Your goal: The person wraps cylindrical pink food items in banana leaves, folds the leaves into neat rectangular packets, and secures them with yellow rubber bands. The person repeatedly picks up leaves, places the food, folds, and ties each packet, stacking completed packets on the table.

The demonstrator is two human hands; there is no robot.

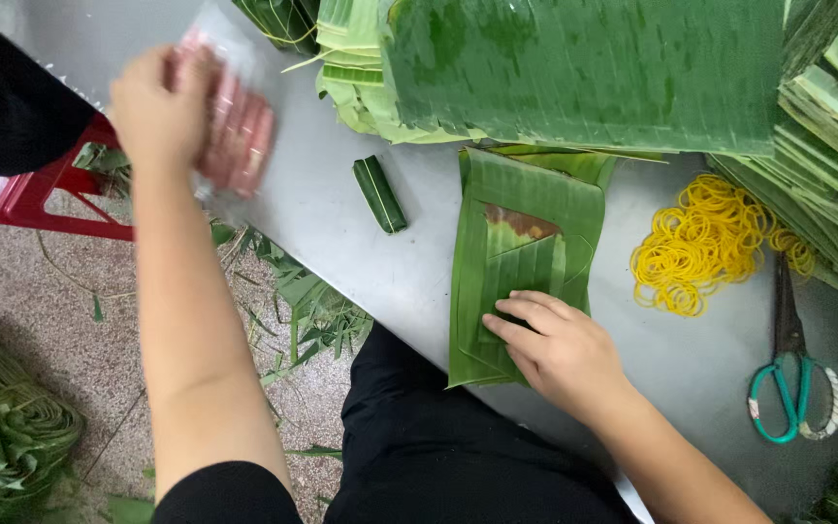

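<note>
My right hand [557, 347] lies flat, fingers apart, on a layered stack of green banana leaf pieces [521, 243] spread on the grey metal table [341, 243]. My left hand [162, 112] reaches far to the upper left and grips a clear plastic pack of pink sausage-like pieces [237, 131], blurred by motion. A small rolled leaf parcel [379, 193] lies on the table between the two hands.
A big pile of folded banana leaves [584, 68] fills the table's far side and right. Yellow rubber bands [705, 247] are heaped beside green-handled scissors [786, 369]. A red plastic stool [41, 194] and leaf scraps [312, 301] are on the speckled floor at left.
</note>
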